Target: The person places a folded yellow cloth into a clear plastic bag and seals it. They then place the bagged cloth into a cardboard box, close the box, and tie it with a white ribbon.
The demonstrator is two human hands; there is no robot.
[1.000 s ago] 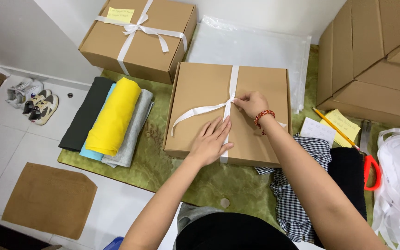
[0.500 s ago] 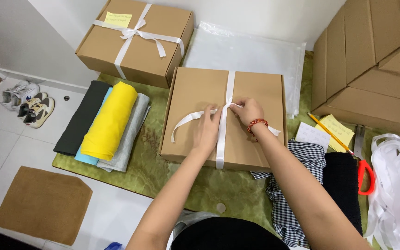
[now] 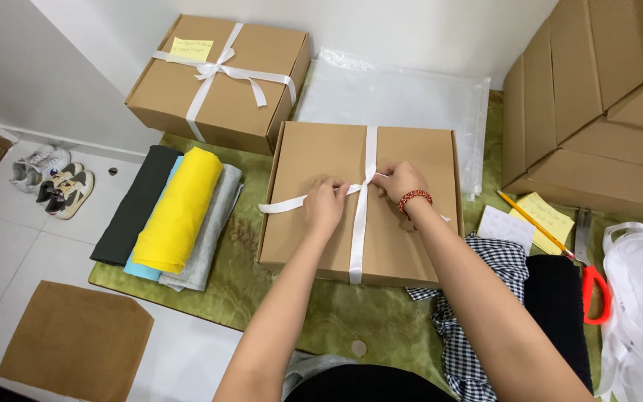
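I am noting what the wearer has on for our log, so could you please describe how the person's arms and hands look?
Both forearms are bare, with no sleeves in view and no gloves. The right hand has a red beaded bracelet around its wrist. The left hand shows no bracelet or watch, and no rings can be made out.

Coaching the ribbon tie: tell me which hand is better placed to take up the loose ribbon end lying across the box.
Probably left. The left hand sits beside the loose tail trailing left over the box. The right hand pinches ribbon beyond the crossing.
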